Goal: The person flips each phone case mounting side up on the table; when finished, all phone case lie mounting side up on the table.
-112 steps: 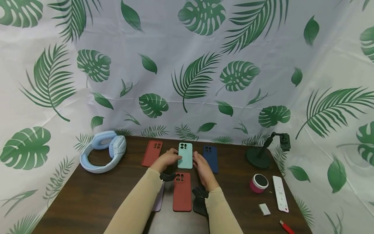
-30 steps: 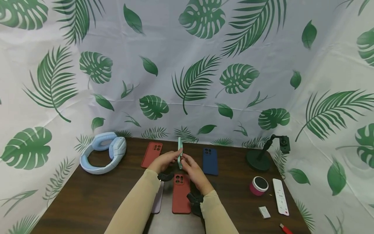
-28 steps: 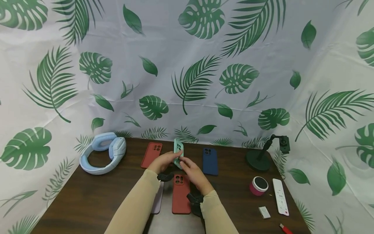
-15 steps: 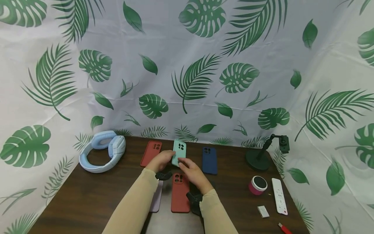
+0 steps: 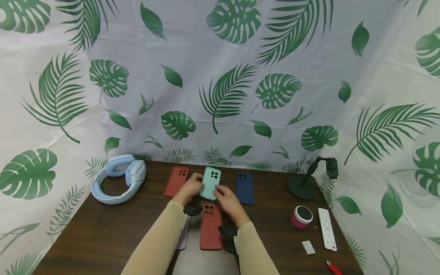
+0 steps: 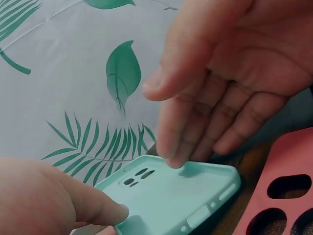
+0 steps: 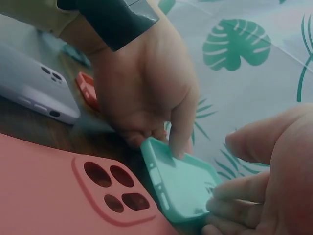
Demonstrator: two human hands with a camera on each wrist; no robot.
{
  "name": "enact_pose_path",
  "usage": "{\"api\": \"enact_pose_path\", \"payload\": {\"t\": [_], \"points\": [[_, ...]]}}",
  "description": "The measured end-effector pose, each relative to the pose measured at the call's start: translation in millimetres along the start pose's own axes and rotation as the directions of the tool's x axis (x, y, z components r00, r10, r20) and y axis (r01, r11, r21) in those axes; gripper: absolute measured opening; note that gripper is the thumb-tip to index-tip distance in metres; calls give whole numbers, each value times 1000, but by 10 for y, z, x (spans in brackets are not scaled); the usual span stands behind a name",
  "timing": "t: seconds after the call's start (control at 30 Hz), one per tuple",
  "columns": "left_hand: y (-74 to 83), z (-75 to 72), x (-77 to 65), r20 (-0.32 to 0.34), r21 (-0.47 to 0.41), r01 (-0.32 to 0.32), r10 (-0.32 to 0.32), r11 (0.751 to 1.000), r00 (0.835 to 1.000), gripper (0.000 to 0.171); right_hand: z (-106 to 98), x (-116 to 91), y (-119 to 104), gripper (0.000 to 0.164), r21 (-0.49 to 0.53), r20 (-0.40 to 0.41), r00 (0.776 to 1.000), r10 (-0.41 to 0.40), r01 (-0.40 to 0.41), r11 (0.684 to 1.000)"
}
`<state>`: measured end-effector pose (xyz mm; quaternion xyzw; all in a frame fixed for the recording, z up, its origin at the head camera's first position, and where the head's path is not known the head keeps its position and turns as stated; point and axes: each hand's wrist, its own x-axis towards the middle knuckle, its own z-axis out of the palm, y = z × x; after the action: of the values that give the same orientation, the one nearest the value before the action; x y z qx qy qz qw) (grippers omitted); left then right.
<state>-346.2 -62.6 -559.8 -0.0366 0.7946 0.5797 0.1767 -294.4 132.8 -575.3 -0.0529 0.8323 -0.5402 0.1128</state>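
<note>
A mint green phone case (image 5: 211,182) is at the back middle of the table, hollow side up, with its camera cutouts at the far right corner. My left hand (image 5: 191,188) pinches its left edge, the thumb over the rim and inside the case in the left wrist view. My right hand (image 5: 229,200) is at the opposite edge. In the right wrist view its straight fingertips meet the case's side, and the thumb stands apart. Just in front lies a red phone case (image 5: 211,231), its camera cutouts toward the mint one.
Another red case (image 5: 176,181) lies left of the hands, a blue case (image 5: 245,189) right. A lavender case (image 5: 183,236) is partly under my left forearm. Headphones (image 5: 118,199) stand at left; a black stand (image 5: 302,185), pink jar (image 5: 301,217) and white remote (image 5: 327,230) at right.
The mint phone case has turned over from on edge to hollow side up and come down toward the table. My right hand has loosened from it; my left hand still holds its left edge.
</note>
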Motion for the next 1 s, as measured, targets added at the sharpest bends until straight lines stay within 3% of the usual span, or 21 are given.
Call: {"api": "enact_pose_path", "payload": {"t": [0.27, 0.57, 0.77, 1.0], "points": [[-12, 14, -21, -59, 40, -13, 15, 999, 998, 49, 1, -1, -7, 76, 61, 14, 1000, 28, -29, 998], [7, -3, -43, -45, 48, 34, -32, 998, 998, 47, 1, 15, -26, 85, 188, 55, 998, 27, -37, 981], [-20, -80, -94, -29, -20, 29, -29, 999, 999, 48, 20, 26, -12, 77, 202, 42, 999, -9, 0, 979], [-64, -119, -163, 60, 19, -25, 24, 999, 998, 47, -105, -92, 50, 54, 295, -51, 997, -49, 62, 953]]}}
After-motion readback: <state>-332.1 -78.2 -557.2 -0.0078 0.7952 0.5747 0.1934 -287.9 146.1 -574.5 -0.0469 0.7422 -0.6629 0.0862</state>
